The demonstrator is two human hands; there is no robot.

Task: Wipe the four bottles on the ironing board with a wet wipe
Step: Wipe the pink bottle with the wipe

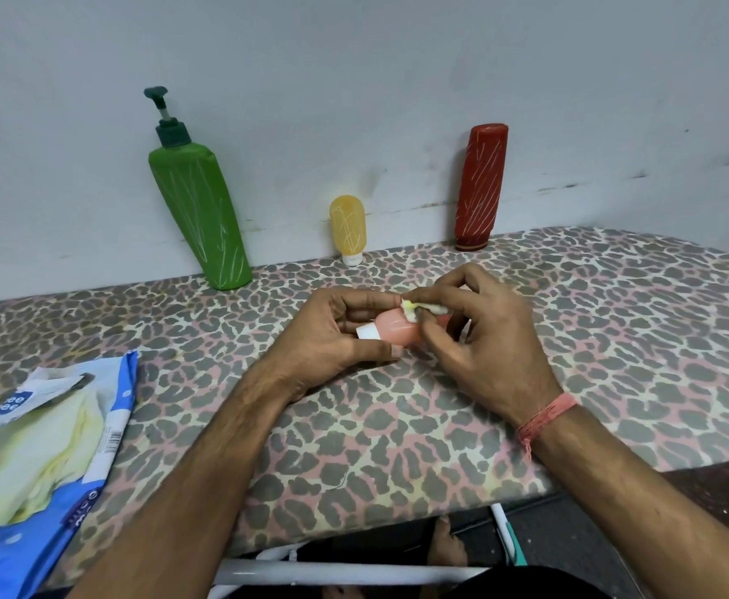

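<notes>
Wipes packet lay open at near left on ironing board. Mid-board: left hand gripped small pink bottle on its side; right hand pinched wet wipe against it. Far edge, against wall: green pump bottle, yellow bottle, red bottle, all scribbled.

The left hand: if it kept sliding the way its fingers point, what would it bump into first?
Its fingers point right, across the pink bottle it holds, so the left hand would probably meet the right hand first, which pinches the wet wipe against that bottle.
</notes>
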